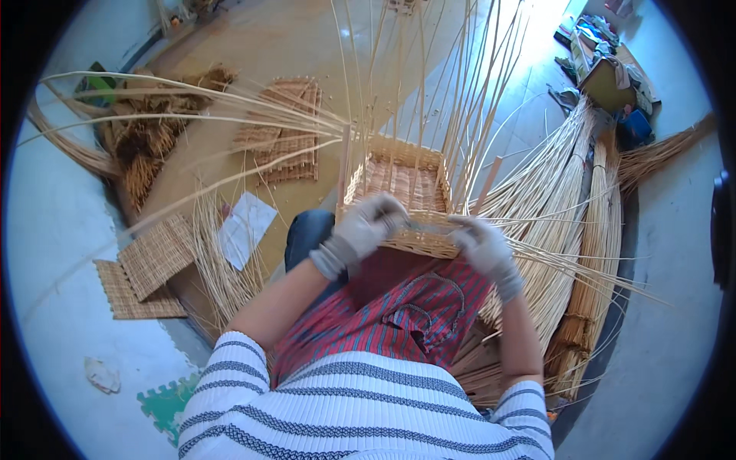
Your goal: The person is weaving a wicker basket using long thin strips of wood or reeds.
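Note:
A square wicker basket [395, 184] sits tilted over my lap, with long upright canes [418, 92] rising from its walls and pale sticks at its corners. My gloved left hand [372, 222] is at the basket's near left rim, fingers pinched on a thin flat strip [425, 227] running along that near side. My gloved right hand [479, 241] grips the same strip at the near right corner. A red striped cloth [391, 307] covers my lap beneath the basket.
Woven panels [276, 126] lie ahead-left, more squares [153, 253] at left. Dark straw [146, 130] is piled back left, beside loose cane [222, 276] and white paper [245, 226]. Long reed bundles [556, 222] line the right, below a cluttered small table [606, 84]. A green foam mat [165, 406] lies lower left.

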`<action>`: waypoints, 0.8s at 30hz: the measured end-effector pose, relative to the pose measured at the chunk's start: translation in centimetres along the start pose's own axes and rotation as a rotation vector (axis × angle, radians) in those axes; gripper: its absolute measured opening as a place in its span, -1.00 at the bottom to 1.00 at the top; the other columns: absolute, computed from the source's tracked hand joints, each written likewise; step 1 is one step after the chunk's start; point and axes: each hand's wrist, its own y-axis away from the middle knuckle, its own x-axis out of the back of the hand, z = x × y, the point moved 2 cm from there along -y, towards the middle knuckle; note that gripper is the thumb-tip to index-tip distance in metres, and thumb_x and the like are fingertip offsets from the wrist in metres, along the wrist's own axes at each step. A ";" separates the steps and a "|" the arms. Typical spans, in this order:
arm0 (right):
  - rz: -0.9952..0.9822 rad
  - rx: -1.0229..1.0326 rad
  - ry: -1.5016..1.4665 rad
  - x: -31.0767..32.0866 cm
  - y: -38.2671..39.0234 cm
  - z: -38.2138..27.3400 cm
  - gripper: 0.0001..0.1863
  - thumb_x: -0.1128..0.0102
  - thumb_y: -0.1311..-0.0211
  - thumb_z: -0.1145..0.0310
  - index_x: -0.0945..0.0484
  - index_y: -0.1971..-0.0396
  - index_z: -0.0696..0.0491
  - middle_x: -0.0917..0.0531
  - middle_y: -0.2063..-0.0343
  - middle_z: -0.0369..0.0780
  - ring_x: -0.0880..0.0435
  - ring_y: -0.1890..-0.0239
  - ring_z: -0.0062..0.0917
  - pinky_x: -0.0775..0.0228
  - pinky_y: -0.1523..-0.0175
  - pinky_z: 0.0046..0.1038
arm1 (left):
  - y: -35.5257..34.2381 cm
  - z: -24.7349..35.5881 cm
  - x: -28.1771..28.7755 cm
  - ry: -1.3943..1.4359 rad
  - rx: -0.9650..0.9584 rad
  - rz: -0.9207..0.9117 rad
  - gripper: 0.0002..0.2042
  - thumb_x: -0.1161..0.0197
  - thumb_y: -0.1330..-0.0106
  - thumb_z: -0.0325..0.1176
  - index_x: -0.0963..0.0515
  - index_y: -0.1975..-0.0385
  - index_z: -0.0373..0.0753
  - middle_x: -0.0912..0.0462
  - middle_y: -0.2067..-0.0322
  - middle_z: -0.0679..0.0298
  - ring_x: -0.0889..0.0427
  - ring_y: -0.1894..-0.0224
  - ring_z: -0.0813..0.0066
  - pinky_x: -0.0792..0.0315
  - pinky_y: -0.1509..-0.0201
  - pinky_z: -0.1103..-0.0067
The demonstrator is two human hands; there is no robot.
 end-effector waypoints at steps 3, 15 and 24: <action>0.435 0.043 0.179 8.3 -2.9 4.7 -0.79 -0.33 -0.23 0.22 -0.66 0.21 0.00 -0.66 0.37 -0.20 -0.66 0.36 -0.46 -0.50 0.23 -0.40 | -5.8 3.1 7.3 -0.188 -0.248 0.322 -0.89 -0.28 -0.33 -0.48 -0.58 0.18 -0.22 -0.61 0.39 0.42 -0.46 0.43 0.71 -0.44 0.32 0.70; 0.463 0.001 0.499 13.2 -7.5 4.6 -0.64 -0.27 -0.19 -0.03 -0.69 0.25 -0.05 -0.67 0.29 -0.13 -0.64 0.16 -0.22 -0.47 0.03 -0.27 | -10.6 2.0 14.5 -0.364 -0.275 0.383 -0.79 -0.30 -0.28 -0.58 -0.67 0.11 -0.30 -0.73 0.24 0.33 -0.61 0.23 0.67 -0.50 0.10 0.70; 0.491 -0.058 0.521 12.9 -8.2 5.3 -0.57 -0.21 -0.24 -0.08 -0.66 0.21 0.00 -0.67 0.27 -0.12 -0.66 0.17 -0.25 -0.47 0.03 -0.28 | -11.8 0.7 14.3 -0.344 -0.316 0.384 -0.76 -0.28 -0.31 -0.56 -0.62 0.03 -0.32 -0.71 0.24 0.36 -0.57 0.25 0.68 -0.49 0.12 0.67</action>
